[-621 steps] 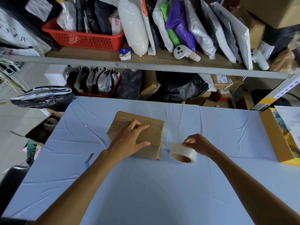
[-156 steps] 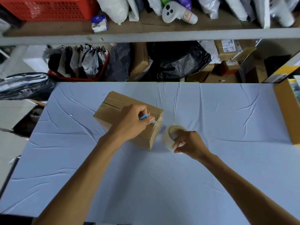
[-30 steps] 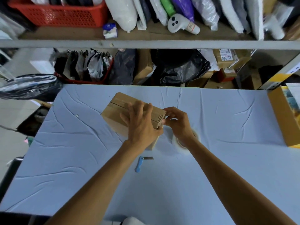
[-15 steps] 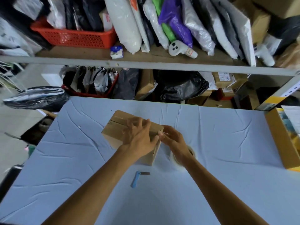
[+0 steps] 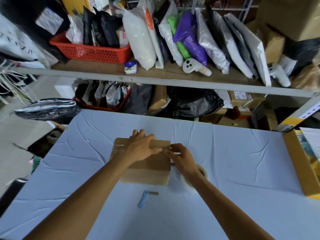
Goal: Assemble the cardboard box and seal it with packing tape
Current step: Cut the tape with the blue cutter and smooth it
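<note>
Left hand (image 5: pixel 140 148) lay flat atop the cardboard box (image 5: pixel 149 168); right hand (image 5: pixel 181 158) curled at its right edge, grip unclear; counter (image 5: pixel 242 170) stretched wide rightward.

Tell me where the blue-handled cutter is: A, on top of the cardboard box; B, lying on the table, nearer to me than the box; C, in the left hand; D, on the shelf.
B: the blue-handled cutter lies flat on the table, on the near side of the cardboard box and apart from it.
</note>
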The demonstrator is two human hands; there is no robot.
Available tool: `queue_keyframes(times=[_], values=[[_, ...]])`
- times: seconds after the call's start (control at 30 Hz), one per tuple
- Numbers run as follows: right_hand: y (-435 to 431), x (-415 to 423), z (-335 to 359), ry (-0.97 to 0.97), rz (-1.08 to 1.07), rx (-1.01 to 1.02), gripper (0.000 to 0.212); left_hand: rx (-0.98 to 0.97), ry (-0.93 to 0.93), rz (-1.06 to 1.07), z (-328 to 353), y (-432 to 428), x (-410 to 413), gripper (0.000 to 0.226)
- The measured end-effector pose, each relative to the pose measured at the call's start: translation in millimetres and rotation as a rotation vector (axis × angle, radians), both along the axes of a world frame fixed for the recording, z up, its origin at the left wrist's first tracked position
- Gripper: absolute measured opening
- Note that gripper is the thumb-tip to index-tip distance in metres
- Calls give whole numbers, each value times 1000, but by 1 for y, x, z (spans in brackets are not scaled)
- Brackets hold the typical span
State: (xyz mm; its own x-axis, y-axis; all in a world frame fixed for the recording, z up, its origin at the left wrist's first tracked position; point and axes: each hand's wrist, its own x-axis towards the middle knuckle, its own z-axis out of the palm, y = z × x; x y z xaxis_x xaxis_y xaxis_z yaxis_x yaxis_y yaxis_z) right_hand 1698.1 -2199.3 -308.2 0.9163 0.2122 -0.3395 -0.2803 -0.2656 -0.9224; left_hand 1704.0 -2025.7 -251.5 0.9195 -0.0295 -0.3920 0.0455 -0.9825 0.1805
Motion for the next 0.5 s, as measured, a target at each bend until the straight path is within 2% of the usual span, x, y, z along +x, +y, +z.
queue_keyframes(times=[0.07,0.17,0.27,0.4,0.5], values=[[2,-11,-1,-7,-9,-67,50,-37,2,-1,-1,-1,0,48],[6,-30,-2,-67,-81,-154,36,-143,-7,-39,-4,-5,2,42],[10,-43,-1,-127,-150,-146,21,-257,24,-131,-7,-3,6,41],[12,-50,4,-158,-146,-122,17,-136,60,-191,-7,5,8,42],[13,-55,6,-186,-125,-141,21,-127,70,-210,-9,7,4,45]])
